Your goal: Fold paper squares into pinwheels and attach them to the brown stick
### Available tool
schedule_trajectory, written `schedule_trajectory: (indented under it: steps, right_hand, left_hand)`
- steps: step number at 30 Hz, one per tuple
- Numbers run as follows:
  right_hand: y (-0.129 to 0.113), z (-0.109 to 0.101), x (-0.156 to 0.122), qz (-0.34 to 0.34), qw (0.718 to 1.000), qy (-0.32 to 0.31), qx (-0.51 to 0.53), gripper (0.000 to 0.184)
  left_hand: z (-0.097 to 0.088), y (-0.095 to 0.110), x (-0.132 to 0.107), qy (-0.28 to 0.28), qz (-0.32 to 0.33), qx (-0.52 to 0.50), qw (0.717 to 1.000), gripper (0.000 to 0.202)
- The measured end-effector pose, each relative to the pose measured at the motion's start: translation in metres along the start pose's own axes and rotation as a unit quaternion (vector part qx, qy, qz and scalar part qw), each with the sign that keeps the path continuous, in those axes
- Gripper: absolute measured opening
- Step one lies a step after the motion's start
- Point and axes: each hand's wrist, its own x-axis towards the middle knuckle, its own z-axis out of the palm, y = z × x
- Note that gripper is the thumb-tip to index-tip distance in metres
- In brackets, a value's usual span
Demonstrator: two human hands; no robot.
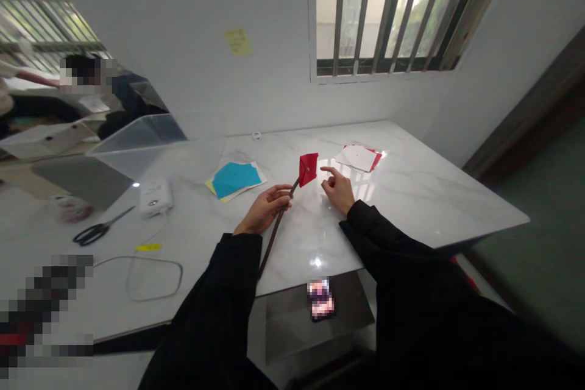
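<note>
My left hand (265,209) grips a thin dark stick (275,231) that slants up to a folded red paper shape (308,169) pinned at its tip, like a pinwheel. My right hand (337,187) hovers just right of the red paper, index finger stretched toward it and the other fingers curled, holding nothing. Both arms wear black sleeves. The hands are above a white marble table (411,195).
Blue and yellow paper sheets (235,179) lie left of the hands; white and red sheets (359,157) lie behind the right hand. Black scissors (98,230), a small white device (155,196) with a cable, and a clear plastic box (137,140) sit at the left. Another person sits far left.
</note>
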Motion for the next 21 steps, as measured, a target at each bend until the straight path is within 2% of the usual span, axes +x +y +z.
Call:
schedule_trajectory:
  steps: [3,5,7,10,15,18,21]
  right_hand:
    - [0.0063,0.0012,0.0043,0.023,1.000,-0.005,0.014,0.068]
    - [0.0076,0.0019,0.0052,0.027,0.999,-0.028,0.015,0.073]
    - [0.0078,0.0023,0.0054,0.026,0.998,-0.048,0.008,0.068]
    - [0.0081,0.0026,0.0058,0.023,0.998,-0.063,-0.007,0.047]
    - [0.0095,0.0028,0.0068,0.030,0.998,-0.059,-0.023,0.027]
    - [0.0086,0.0019,0.0069,0.045,0.998,-0.042,-0.014,0.029]
    - [0.0072,0.0008,0.0064,0.044,0.998,-0.032,0.011,0.051]
  left_hand:
    - [0.0015,0.0018,-0.0010,-0.010,-0.004,0.008,1.000,0.043]
    - [0.0030,0.0035,-0.0022,-0.011,-0.007,0.011,1.000,0.044]
    - [0.0041,0.0047,-0.0032,-0.010,-0.008,0.012,1.000,0.044]
    - [0.0043,0.0050,-0.0037,-0.009,-0.010,0.008,1.000,0.046]
    - [0.0033,0.0043,-0.0027,-0.008,-0.014,0.002,1.000,0.046]
    - [0.0034,0.0045,-0.0025,-0.005,-0.015,0.001,1.000,0.046]
    - [0.0034,0.0045,-0.0026,-0.007,-0.017,0.002,1.000,0.046]
